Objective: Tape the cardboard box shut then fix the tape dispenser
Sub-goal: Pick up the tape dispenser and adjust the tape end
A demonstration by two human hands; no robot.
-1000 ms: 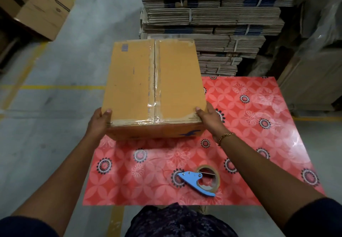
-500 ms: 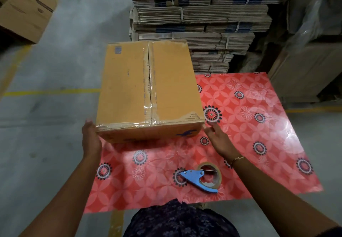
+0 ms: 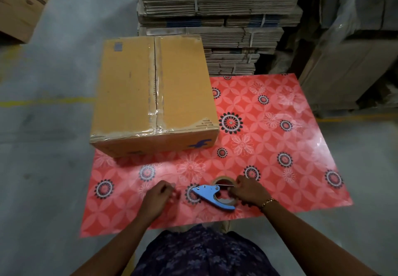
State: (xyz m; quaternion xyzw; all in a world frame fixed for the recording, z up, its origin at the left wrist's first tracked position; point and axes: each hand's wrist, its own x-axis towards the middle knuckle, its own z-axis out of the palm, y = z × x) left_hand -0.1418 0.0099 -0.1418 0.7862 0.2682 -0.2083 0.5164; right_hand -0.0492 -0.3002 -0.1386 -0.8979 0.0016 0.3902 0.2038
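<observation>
Cardboard box (image 3: pixel 154 94) at the far left corner of the table (image 3: pixel 301 146), overhanging the left edge; flaps down, clear tape along the centre seam and near edge. Contents hidden. Sealing looks done, box probably parked clear of the work spot.

Tape dispenser (image 3: pixel 215 193) flat by the near edge, blue handle leftward, roll seated in it. Right hand (image 3: pixel 247 191) curled onto the roll, likely steadying it. Left hand (image 3: pixel 158 196) just beside, loosely curled, blurred; grip undeterminable.
</observation>
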